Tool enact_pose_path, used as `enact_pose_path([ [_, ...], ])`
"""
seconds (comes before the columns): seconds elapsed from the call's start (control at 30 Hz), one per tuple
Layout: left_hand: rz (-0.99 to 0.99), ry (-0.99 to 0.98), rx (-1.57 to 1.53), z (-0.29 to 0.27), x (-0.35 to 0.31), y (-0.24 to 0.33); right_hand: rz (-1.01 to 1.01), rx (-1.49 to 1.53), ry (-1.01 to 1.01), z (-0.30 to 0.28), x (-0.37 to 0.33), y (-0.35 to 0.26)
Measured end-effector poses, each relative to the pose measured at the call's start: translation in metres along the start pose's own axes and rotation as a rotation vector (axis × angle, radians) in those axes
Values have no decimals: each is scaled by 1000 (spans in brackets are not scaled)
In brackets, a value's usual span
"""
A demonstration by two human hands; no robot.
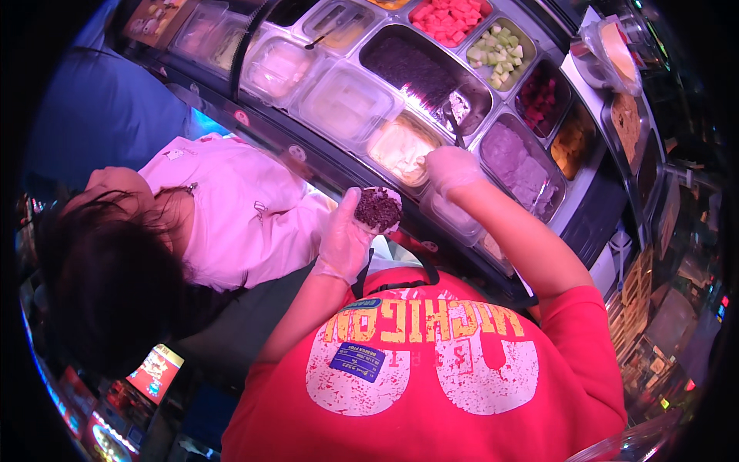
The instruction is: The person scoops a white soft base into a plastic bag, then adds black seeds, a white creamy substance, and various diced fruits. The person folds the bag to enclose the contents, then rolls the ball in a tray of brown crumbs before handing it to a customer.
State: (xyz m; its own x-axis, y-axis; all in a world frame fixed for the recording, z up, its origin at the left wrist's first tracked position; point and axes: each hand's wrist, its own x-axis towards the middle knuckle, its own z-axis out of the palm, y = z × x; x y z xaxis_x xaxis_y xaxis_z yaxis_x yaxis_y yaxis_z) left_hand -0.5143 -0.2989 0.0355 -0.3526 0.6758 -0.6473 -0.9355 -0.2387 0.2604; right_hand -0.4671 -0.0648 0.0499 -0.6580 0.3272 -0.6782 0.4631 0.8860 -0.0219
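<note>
Dark clump [376,208], round and bumpy, sits in the left hand [342,240] in the head view. It is near the middle, just past the red shirt [419,393] and on the near side of the counter [304,158]. A pale edge shows around the clump. The left fingers are bent partway around it, with the thumb up on its left side, and they have hold of it. A thin, clear glove [339,260] covers this hand.

The right hand [452,168] wears a clear one too. It is farther away and more to the right, at the edge of the pale cream food [402,150]. Its fingers are curled in, and I cannot tell if they touch the food or hold anything. A dark handle [454,129] sticks up just past this hand, and I cannot tell if the hand touches it.

Farther off, dark purple grains [408,60] lie in a steel tray [480,102]. Past them are red cubes [449,19], with green cubes [502,52] to the right. Purple mush [517,158] is right of the right hand, and orange bits [571,146] are more to the right. On the left, another person wears a pink top [239,200].
</note>
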Motion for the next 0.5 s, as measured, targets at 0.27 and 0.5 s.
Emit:
enact_pose_path([
  [0.27,58,-53,-150,5,-4,0,134,660,-174,31,4,60],
  [0.5,94,-286,-196,14,37,2,82,1229,537,30,-128,22],
])
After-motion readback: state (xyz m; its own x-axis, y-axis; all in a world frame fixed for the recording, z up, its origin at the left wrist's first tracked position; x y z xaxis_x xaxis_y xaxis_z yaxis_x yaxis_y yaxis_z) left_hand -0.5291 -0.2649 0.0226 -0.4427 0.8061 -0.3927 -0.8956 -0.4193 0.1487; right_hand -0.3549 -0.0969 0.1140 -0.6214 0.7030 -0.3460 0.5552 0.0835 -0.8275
